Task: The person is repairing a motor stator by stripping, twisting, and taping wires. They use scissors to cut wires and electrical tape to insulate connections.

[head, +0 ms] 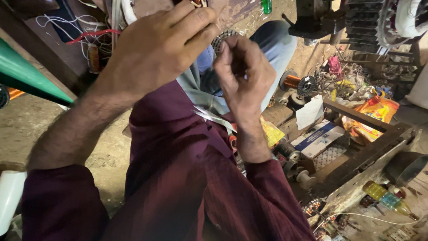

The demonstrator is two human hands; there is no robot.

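My left hand (154,49) is raised at the upper left with its back toward me. Its fingers curl over something at the top edge. Only a small coppery and white piece (196,2) shows past the fingertips, so what it grips is hidden. My right hand (245,76) is just to the right of it, thumb and fingers pinched tightly together near the left fingertips. Nothing is visible in the pinch. Both arms wear dark maroon sleeves (187,187). Behind the hands is a knee in light blue cloth (276,44).
A green cone (26,76) juts in at the left, and red and white wires (91,33) hang behind it. To the right are a copper wire spool (295,83), a wooden crate (370,149) holding a blue and white box (318,136), an orange packet (378,109) and a yellow bottle (388,199).
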